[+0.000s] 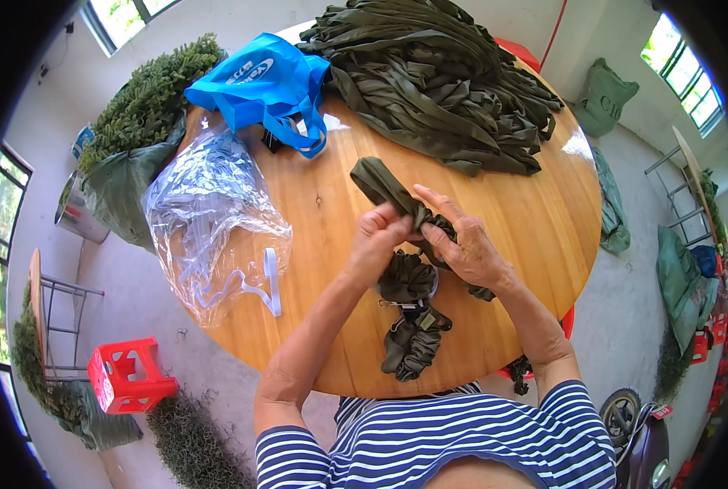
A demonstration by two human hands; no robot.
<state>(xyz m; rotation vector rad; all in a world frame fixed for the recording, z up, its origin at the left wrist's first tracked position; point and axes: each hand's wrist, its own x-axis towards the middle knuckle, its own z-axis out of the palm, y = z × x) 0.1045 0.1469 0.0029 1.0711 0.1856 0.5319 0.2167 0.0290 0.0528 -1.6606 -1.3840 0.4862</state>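
Note:
An olive-green fabric tube [380, 183] runs between my hands above the wooden table, smooth at its far end and bunched up nearer my right hand. My left hand [378, 240] is closed, pinching the tube around its middle. My right hand [472, 248] holds the gathered stretch with thumb and fingers, its index finger reaching forward along the cloth. Just below my hands lie scrunched olive fabric pieces [411, 346] with a small metal clip and dark buckle-like parts. Part of a white round object shows beside them, mostly covered.
A large heap of olive fabric tubes [437, 81] covers the far side of the round table [535, 220]. At the left are a blue bag [258, 81] and a clear plastic bag [209, 204] with white elastic [273, 281]. A red stool [127, 375] stands on the floor.

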